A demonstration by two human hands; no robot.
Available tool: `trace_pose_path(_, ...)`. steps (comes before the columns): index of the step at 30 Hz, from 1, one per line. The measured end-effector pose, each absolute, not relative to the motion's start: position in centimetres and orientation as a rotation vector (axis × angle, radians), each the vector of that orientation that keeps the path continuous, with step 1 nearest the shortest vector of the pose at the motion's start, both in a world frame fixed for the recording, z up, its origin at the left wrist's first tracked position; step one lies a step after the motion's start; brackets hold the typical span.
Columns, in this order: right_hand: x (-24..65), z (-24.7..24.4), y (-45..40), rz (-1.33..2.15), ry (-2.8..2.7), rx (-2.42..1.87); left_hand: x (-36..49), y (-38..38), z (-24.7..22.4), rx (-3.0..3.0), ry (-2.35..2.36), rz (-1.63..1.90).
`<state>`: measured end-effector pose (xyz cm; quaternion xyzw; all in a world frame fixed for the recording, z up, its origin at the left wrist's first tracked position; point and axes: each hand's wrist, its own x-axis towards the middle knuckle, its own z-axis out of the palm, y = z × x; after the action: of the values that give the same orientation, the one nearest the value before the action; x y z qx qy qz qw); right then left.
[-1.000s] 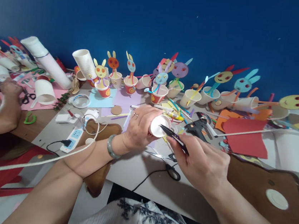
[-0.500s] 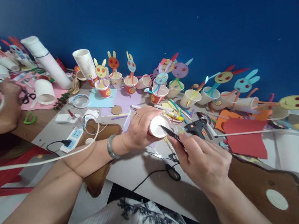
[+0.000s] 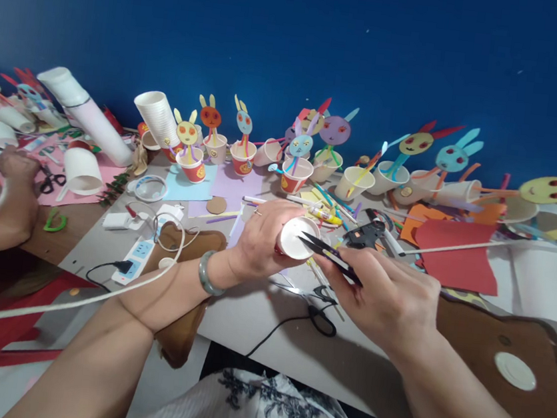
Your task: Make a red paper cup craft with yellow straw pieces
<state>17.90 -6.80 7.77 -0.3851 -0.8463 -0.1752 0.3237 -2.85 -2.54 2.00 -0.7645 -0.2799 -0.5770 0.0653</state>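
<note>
My left hand (image 3: 261, 239), with a bangle at the wrist, is wrapped round a paper cup (image 3: 291, 236). The cup's white round end faces up toward me, and a bit of its red side shows below. Black-bladed scissors (image 3: 328, 253) are gripped in my right hand (image 3: 392, 296); their blades stand a little apart, with the tips over that white end. Whether the tips touch the cup I cannot tell. My fingers hide the scissor handles. Another pair of scissors (image 3: 294, 290) lies on the table beneath the cup.
Cups with paper rabbit heads (image 3: 300, 146) line the blue wall. A black glue gun (image 3: 369, 231) lies to the right, near red paper (image 3: 459, 253). On the left are a power strip (image 3: 136, 260), a white cable and another person's hand (image 3: 18, 164).
The scissors have drawn back slightly to the right, and their blades have parted. My right hand has shifted a little right with them; my left hand still holds the cup.
</note>
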Motion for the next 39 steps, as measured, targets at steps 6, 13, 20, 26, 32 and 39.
trace_pose_path(6,18.3,8.1,-6.7,-0.324,-2.243,-1.038,-2.9,-2.6,2.2,-2.351,-0.812,-1.755)
trace_pose_path(13,18.4,8.2,-6.5,-0.374,-2.236,-0.969,-2.8,-2.6,2.0,-2.337,-0.747,-1.804)
trace_pose_path(20,18.5,8.6,-6.4,-0.446,-2.247,-0.893,-2.9,-2.6,2.2,-2.386,-0.731,-1.779)
trace_pose_path(26,18.8,8.7,-6.4,-0.486,-2.298,-0.895,-2.7,-2.5,1.9,-2.456,-0.726,-1.813)
trace_pose_path(32,18.9,9.0,-6.6,-0.494,-2.333,-0.885,-2.7,-2.5,1.9,-2.477,-0.749,-1.797)
trace_pose_path(39,19.3,9.0,-6.5,-0.485,-2.347,-0.892,-2.7,-2.4,1.4,-2.55,-0.724,-1.821)
